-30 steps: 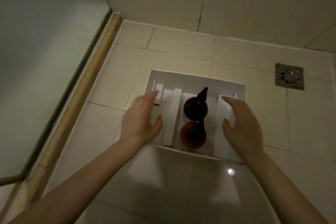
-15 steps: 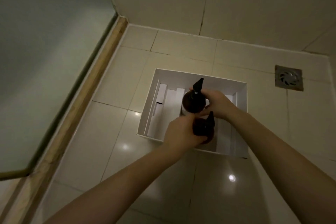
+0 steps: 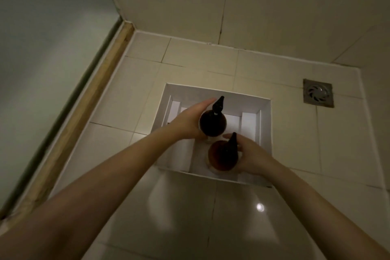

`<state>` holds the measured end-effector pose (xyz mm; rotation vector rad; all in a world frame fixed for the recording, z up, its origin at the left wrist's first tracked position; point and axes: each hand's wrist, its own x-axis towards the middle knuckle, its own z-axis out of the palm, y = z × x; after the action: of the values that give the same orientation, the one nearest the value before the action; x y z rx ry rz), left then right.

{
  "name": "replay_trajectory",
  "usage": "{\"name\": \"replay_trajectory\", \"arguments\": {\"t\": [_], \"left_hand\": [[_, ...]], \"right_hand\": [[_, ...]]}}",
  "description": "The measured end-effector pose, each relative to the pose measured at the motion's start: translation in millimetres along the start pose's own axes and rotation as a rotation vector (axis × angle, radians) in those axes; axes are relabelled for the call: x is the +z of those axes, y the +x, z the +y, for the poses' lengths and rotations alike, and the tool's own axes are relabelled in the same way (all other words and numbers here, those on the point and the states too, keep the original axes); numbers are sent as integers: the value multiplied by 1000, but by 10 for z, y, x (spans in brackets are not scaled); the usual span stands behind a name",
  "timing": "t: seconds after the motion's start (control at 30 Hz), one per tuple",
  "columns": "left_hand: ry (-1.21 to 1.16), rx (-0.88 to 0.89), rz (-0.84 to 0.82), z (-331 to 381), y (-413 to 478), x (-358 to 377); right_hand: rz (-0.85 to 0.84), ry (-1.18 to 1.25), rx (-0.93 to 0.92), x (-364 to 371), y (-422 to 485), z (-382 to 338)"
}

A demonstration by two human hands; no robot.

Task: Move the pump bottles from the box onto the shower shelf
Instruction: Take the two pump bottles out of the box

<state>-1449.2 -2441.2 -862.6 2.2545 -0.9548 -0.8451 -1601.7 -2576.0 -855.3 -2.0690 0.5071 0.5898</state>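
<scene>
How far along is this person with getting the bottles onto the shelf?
Done: nothing yet; no shelf is in view. In hand: the left hand grips the far pump bottle and the right hand grips the near pump bottle, both at the white box. Left: lift both clear and set them on the shelf.

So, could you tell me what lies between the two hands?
The far bottle, gripped by the left hand, and the near bottle, gripped by the right hand, both upright in the white box; the head view shows this.
</scene>
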Motion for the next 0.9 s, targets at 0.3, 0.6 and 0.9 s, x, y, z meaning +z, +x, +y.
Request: {"name": "replay_trajectory", "arguments": {"t": [0.3, 0.6, 0.9], "left_hand": [[-55, 28, 50, -59, 141, 178], [-278, -80, 240, -20, 53, 36], [-486, 54, 446, 451, -471, -1071]], "right_hand": [[74, 6, -140, 216, 90, 170], [169, -20, -214, 106, 43, 142], [387, 176, -340, -705, -364, -370]]}}
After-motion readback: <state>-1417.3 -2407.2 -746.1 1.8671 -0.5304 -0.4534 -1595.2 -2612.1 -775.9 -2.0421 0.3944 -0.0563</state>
